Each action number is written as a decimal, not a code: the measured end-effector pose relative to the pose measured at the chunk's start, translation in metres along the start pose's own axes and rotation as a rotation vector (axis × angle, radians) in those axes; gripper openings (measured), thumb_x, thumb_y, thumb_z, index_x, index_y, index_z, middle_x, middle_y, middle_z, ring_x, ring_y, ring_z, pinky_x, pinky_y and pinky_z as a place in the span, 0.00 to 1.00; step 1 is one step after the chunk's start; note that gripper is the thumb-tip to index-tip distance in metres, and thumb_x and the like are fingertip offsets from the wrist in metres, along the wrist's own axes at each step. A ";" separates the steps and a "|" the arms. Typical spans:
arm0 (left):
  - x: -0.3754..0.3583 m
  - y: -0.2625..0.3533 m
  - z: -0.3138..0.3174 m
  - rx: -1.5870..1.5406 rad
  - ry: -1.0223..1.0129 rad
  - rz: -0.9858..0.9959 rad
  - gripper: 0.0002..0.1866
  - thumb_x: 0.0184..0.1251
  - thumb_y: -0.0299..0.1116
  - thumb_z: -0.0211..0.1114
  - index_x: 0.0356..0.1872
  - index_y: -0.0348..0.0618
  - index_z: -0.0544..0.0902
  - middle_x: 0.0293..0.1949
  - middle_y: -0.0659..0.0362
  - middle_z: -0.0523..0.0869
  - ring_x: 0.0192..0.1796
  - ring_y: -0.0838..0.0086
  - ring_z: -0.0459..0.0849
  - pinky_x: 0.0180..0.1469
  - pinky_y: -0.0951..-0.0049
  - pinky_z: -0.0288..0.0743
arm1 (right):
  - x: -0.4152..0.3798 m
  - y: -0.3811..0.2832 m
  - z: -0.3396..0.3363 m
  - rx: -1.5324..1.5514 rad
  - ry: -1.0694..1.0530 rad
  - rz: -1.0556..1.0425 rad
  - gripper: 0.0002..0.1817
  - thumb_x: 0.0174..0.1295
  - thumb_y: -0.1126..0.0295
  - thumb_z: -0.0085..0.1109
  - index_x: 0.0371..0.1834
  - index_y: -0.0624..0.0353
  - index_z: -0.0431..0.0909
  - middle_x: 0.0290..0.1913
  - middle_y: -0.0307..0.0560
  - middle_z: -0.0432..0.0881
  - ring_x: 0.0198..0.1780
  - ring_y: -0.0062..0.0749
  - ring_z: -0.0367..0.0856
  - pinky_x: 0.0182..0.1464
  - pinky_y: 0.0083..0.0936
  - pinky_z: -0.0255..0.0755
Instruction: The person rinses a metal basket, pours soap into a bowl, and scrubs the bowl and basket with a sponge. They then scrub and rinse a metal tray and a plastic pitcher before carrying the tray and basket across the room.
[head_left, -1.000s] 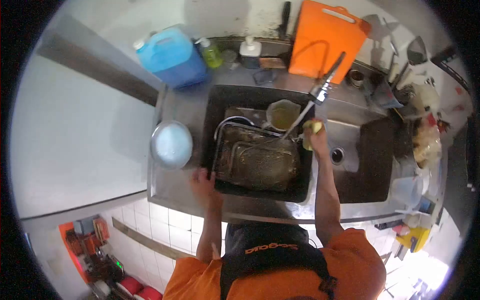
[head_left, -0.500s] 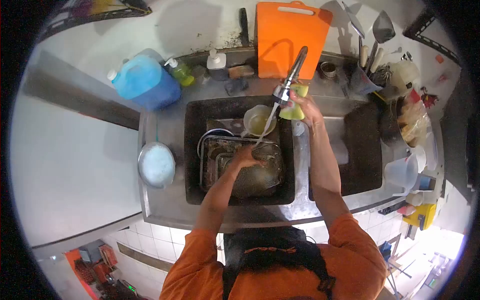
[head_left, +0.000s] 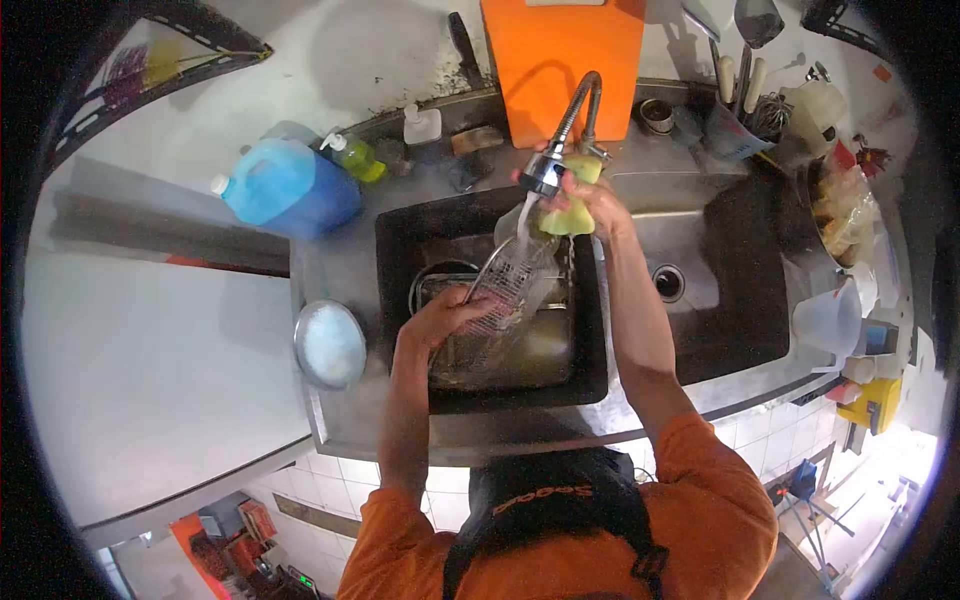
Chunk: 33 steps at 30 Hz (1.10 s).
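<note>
My left hand [head_left: 445,318] is closed on the side of a wire mesh basket [head_left: 512,290], lifted and tilted over the left sink basin [head_left: 392,290]. Water runs from the faucet head [head_left: 543,175] onto the basket's upper end. In my right hand [head_left: 608,210] is a yellow-green sponge [head_left: 572,217], pinched beside the faucet head, with fingertips right at it. Drips fall below the sponge. Beneath the basket, a metal tray [head_left: 548,345] lies in the basin, partly hidden. A pale container behind the basket is mostly covered.
The right basin [head_left: 740,290] has a drain. A bowl of suds [head_left: 333,343] stands on the left counter. Along the back are a blue jug [head_left: 285,185], a green soap bottle [head_left: 355,160], an orange cutting board [head_left: 565,75] and a utensil holder [head_left: 738,130]. A clear pitcher [head_left: 828,320] stands right.
My left hand has gripped the mesh basket and raised it from the basin, tilting it under the water. The faucet head and my right hand with the sponge have shifted slightly left.
</note>
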<state>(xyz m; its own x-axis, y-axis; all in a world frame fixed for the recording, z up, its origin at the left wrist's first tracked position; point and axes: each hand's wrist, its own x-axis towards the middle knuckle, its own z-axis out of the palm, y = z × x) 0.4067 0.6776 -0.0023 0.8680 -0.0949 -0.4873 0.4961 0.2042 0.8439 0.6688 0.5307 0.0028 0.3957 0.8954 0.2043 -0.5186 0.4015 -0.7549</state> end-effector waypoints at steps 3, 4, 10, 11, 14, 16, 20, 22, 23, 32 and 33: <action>-0.007 -0.003 0.009 -0.207 0.058 0.183 0.21 0.74 0.31 0.56 0.64 0.35 0.72 0.61 0.50 0.79 0.59 0.61 0.81 0.61 0.55 0.79 | 0.000 0.009 -0.006 0.069 0.014 0.006 0.34 0.61 0.53 0.67 0.65 0.56 0.66 0.58 0.63 0.78 0.46 0.29 0.79 0.36 0.21 0.70; -0.005 -0.011 0.010 -0.253 0.083 0.266 0.21 0.75 0.30 0.54 0.66 0.35 0.70 0.62 0.48 0.77 0.60 0.58 0.80 0.61 0.54 0.79 | -0.001 0.010 -0.003 0.061 0.026 -0.003 0.33 0.61 0.54 0.67 0.65 0.56 0.67 0.57 0.63 0.78 0.47 0.30 0.79 0.35 0.21 0.70; 0.007 -0.025 0.047 -0.799 0.231 0.474 0.30 0.76 0.50 0.48 0.72 0.45 0.60 0.71 0.42 0.65 0.67 0.41 0.70 0.64 0.37 0.71 | -0.019 0.027 -0.003 -0.176 0.606 0.284 0.28 0.66 0.52 0.62 0.59 0.60 0.70 0.40 0.42 0.79 0.40 0.29 0.79 0.42 0.30 0.76; 0.009 -0.025 0.053 -0.811 0.235 0.513 0.30 0.77 0.51 0.47 0.72 0.45 0.60 0.71 0.43 0.65 0.67 0.43 0.71 0.64 0.38 0.71 | -0.022 0.039 0.013 -0.229 0.698 0.248 0.25 0.66 0.54 0.62 0.57 0.61 0.70 0.41 0.42 0.79 0.40 0.29 0.79 0.44 0.32 0.76; 0.016 -0.032 0.056 -0.807 0.311 0.494 0.31 0.77 0.52 0.47 0.72 0.44 0.61 0.68 0.45 0.70 0.64 0.49 0.76 0.61 0.43 0.75 | -0.041 0.106 0.048 -0.684 0.788 -0.124 0.22 0.65 0.65 0.61 0.58 0.64 0.71 0.49 0.51 0.80 0.49 0.44 0.81 0.54 0.36 0.76; 0.020 -0.043 0.045 -0.779 0.359 0.444 0.30 0.77 0.52 0.47 0.71 0.42 0.63 0.67 0.46 0.73 0.61 0.54 0.79 0.57 0.49 0.79 | -0.055 0.103 0.091 -1.466 0.609 -0.228 0.24 0.62 0.75 0.57 0.62 0.66 0.69 0.58 0.62 0.75 0.56 0.53 0.78 0.57 0.38 0.74; -0.009 -0.039 0.017 -0.743 0.386 0.425 0.27 0.78 0.49 0.49 0.65 0.37 0.71 0.60 0.49 0.80 0.54 0.64 0.84 0.49 0.62 0.85 | -0.082 0.092 0.125 -1.443 0.171 -0.230 0.31 0.56 0.83 0.55 0.67 0.62 0.69 0.69 0.69 0.67 0.66 0.59 0.72 0.64 0.41 0.70; -0.024 -0.041 0.016 -0.713 0.317 0.411 0.27 0.78 0.48 0.50 0.65 0.36 0.71 0.58 0.48 0.81 0.53 0.63 0.85 0.50 0.61 0.84 | -0.094 0.100 0.109 -1.439 -0.004 -0.239 0.35 0.55 0.82 0.58 0.70 0.52 0.69 0.72 0.63 0.65 0.68 0.55 0.71 0.68 0.41 0.68; -0.030 -0.046 0.025 -0.745 0.320 0.386 0.28 0.77 0.49 0.51 0.65 0.37 0.70 0.59 0.47 0.80 0.53 0.61 0.85 0.52 0.60 0.83 | -0.085 0.099 0.103 -1.257 0.086 -0.129 0.35 0.54 0.83 0.57 0.69 0.50 0.71 0.71 0.60 0.66 0.65 0.54 0.74 0.67 0.40 0.69; -0.034 -0.036 -0.009 -0.759 0.479 0.498 0.31 0.74 0.50 0.56 0.66 0.36 0.67 0.61 0.45 0.78 0.58 0.53 0.82 0.60 0.48 0.77 | -0.092 0.085 0.134 -1.477 -0.121 -0.272 0.29 0.52 0.79 0.61 0.62 0.48 0.79 0.67 0.55 0.73 0.68 0.52 0.71 0.66 0.41 0.71; -0.036 -0.036 -0.010 -0.788 0.432 0.500 0.30 0.74 0.49 0.57 0.66 0.35 0.68 0.60 0.45 0.78 0.58 0.53 0.82 0.60 0.49 0.77 | -0.092 0.080 0.132 -1.445 -0.165 -0.259 0.30 0.52 0.79 0.62 0.62 0.48 0.78 0.68 0.54 0.72 0.69 0.52 0.69 0.67 0.42 0.69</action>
<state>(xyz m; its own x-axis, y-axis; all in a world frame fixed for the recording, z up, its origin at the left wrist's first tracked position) 0.3577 0.6836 -0.0173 0.8134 0.5036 -0.2910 -0.2095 0.7204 0.6611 0.4906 0.5055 0.0058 0.2172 0.8813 0.4197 0.7789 0.1027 -0.6187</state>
